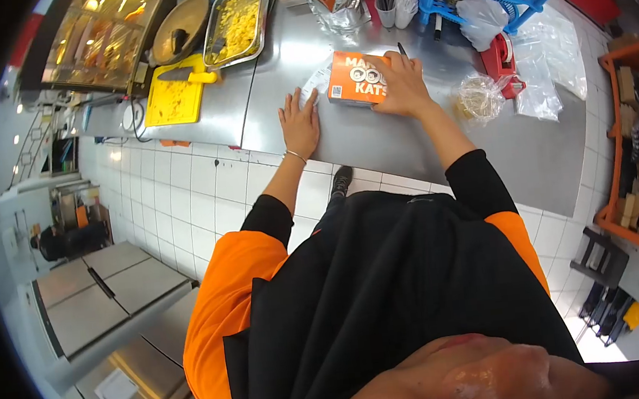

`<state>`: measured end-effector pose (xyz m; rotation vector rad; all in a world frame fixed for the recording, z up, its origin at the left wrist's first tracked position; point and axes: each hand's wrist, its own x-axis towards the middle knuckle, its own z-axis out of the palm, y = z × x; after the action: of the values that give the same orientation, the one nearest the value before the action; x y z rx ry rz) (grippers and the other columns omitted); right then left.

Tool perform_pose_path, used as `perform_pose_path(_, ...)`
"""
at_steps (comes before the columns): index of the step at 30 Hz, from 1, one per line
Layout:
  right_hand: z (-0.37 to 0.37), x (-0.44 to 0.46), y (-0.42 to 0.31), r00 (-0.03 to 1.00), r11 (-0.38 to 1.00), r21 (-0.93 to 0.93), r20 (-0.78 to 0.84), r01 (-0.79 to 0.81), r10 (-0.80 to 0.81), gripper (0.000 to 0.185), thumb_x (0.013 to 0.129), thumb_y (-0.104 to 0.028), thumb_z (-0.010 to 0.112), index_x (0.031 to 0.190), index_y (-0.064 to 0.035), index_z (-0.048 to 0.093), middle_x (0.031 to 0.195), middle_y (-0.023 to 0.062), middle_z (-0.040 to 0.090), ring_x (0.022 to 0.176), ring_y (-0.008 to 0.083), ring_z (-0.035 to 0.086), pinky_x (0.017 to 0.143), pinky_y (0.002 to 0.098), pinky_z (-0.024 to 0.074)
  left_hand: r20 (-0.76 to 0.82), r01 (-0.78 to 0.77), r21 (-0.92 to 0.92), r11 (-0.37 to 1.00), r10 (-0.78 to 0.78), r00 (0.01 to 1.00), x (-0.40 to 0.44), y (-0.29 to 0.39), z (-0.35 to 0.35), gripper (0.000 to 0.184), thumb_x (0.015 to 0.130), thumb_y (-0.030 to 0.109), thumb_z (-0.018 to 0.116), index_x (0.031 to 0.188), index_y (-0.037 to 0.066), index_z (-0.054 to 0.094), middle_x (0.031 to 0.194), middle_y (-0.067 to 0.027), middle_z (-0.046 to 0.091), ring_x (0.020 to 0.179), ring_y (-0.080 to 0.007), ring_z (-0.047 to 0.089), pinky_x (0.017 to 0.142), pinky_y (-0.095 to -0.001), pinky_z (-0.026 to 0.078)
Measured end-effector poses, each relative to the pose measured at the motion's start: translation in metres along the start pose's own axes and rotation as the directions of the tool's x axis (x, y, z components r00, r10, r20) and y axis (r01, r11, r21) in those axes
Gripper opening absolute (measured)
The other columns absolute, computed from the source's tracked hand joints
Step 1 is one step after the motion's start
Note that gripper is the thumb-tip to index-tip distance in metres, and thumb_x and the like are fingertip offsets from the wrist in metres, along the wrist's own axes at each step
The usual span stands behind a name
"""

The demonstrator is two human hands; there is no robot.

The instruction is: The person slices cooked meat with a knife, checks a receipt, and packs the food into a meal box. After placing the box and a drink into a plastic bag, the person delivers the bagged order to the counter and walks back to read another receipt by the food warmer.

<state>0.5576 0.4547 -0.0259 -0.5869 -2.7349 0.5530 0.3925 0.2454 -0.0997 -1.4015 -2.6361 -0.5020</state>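
Observation:
An orange box (346,76) with white lettering stands on the steel counter (276,73). My right hand (403,86) grips the box from its right side, and a dark pen-like stick shows by the fingers. My left hand (300,124) lies flat on the counter with fingers spread, left of the box. A white paper slip (317,82) lies between that hand and the box. To the right of my right hand is a clear plastic bag (480,98) with something yellowish in it.
A yellow cutting board (174,106) with a knife, a metal tray (239,22) of yellow food and a round pan (181,30) are at the left. A blue rack (505,5), red tape dispenser (498,57) and plastic bags (534,75) are at the right.

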Motion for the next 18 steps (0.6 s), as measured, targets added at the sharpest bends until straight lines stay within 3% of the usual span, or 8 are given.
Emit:
perform_pose_path(4, 0.022, -0.008, -0.008, 0.997, 0.985, -0.164, 0.05, -0.05, 0.059, 0.109, 0.049, -0.048, 0.082, 0.144, -0.0263, 0.033, 0.14, 0.0186, 0.035, 0.131, 0.0345, 0.031, 0.105, 0.0595, 0.0164, -0.006, -0.017, 0.015, 1.0, 0.017, 1.0, -0.037, 0.041, 0.01, 0.04, 0.092, 0.022, 0.048, 0.131, 0.027, 0.052, 0.141, -0.0197, 0.037, 0.134, -0.0397, 0.029, 0.108, -0.057, 0.022)
perform_pose_path(8, 0.023, -0.051, -0.016, 0.942, 0.963, -0.004, -0.208, 0.27, -0.265, 0.091, 0.055, -0.038, 0.082, 0.136, -0.0222, 0.044, 0.139, 0.0114, 0.04, 0.13, 0.0334, 0.033, 0.103, 0.0599, 0.0206, -0.366, -0.008, 0.094, 0.996, 0.042, 0.93, -0.06, 0.014, 0.057, 0.048, 0.082, 0.024, 0.056, 0.121, -0.004, 0.052, 0.138, -0.0326, 0.033, 0.129, -0.0469, 0.03, 0.108, -0.0578, 0.02)
perform_pose_path(9, 0.004, -0.071, -0.027, 0.879, 0.933, 0.069, -0.365, 0.354, -0.306, 0.084, 0.058, -0.023, 0.077, 0.135, -0.0238, 0.043, 0.139, 0.0103, 0.04, 0.13, 0.0338, 0.033, 0.103, 0.0582, 0.0218, -0.134, 0.082, 0.322, 0.943, -0.04, 0.99, -0.073, 0.011, 0.041, 0.047, 0.086, 0.029, 0.053, 0.122, -0.001, 0.051, 0.139, -0.0288, 0.034, 0.129, -0.0467, 0.031, 0.11, -0.0587, 0.016)
perform_pose_path(10, -0.012, -0.099, -0.032, 0.839, 0.917, 0.091, -0.446, 0.388, -0.311, 0.081, 0.059, -0.015, 0.071, 0.135, -0.0238, 0.044, 0.137, 0.0123, 0.042, 0.13, 0.0346, 0.033, 0.104, 0.0586, 0.0212, 0.44, -0.146, 0.767, 0.624, -0.346, 0.829, -0.067, 0.014, 0.03, 0.049, 0.09, 0.034, 0.05, 0.127, 0.002, 0.049, 0.139, -0.0242, 0.038, 0.128, -0.0475, 0.032, 0.108, -0.0599, 0.02)
perform_pose_path(11, -0.042, -0.117, -0.028, 0.788, 0.779, 0.272, -0.46, 0.565, -0.41, 0.072, 0.066, -0.018, 0.068, 0.134, -0.0241, 0.046, 0.136, 0.013, 0.041, 0.13, 0.0354, 0.033, 0.105, 0.0622, 0.018, 0.519, -0.235, 0.783, 0.576, -0.399, 0.756, -0.066, 0.026, 0.03, 0.049, 0.09, 0.034, 0.05, 0.128, 0.002, 0.049, 0.139, -0.0242, 0.038, 0.127, -0.0473, 0.033, 0.108, -0.0596, 0.021)
perform_pose_path(12, -0.07, -0.136, -0.027, 0.706, 0.795, 0.188, -0.605, 0.577, -0.369, 0.061, 0.072, -0.018, 0.065, 0.131, -0.0208, 0.047, 0.136, 0.0134, 0.041, 0.13, 0.0341, 0.033, 0.106, 0.0627, 0.0161, 0.415, -0.128, 0.788, 0.602, -0.366, 0.833, -0.065, 0.044, 0.038, 0.049, 0.09, 0.034, 0.05, 0.128, 0.002, 0.049, 0.138, -0.0242, 0.038, 0.127, -0.0471, 0.033, 0.108, -0.0593, 0.021)
perform_pose_path(14, -0.118, -0.193, 0.003, 0.719, 0.792, -0.271, -0.333, 0.547, -0.61, 0.041, 0.079, -0.018, 0.061, 0.119, -0.0157, 0.054, 0.134, 0.0128, 0.043, 0.129, 0.0302, 0.036, 0.107, 0.0608, 0.0171, 0.079, 0.176, 0.568, 0.804, -0.266, 0.961, -0.077, 0.084, 0.054, 0.049, 0.09, 0.034, 0.05, 0.128, 0.002, 0.049, 0.138, -0.0241, 0.039, 0.127, -0.0467, 0.034, 0.108, -0.0587, 0.022)
perform_pose_path(18, -0.192, -0.261, 0.13, 0.77, 0.877, -0.384, -0.45, 0.289, -0.451, 0.015, 0.08, -0.014, 0.06, 0.094, -0.0092, 0.062, 0.123, 0.009, 0.055, 0.128, 0.0275, 0.043, 0.106, 0.0613, 0.0234, 0.104, 0.032, 0.158, 0.987, -0.049, 0.993, -0.099, 0.229, 0.122, 0.05, 0.09, 0.034, 0.051, 0.128, 0.002, 0.049, 0.137, -0.024, 0.04, 0.126, -0.0459, 0.035, 0.107, -0.0575, 0.023)
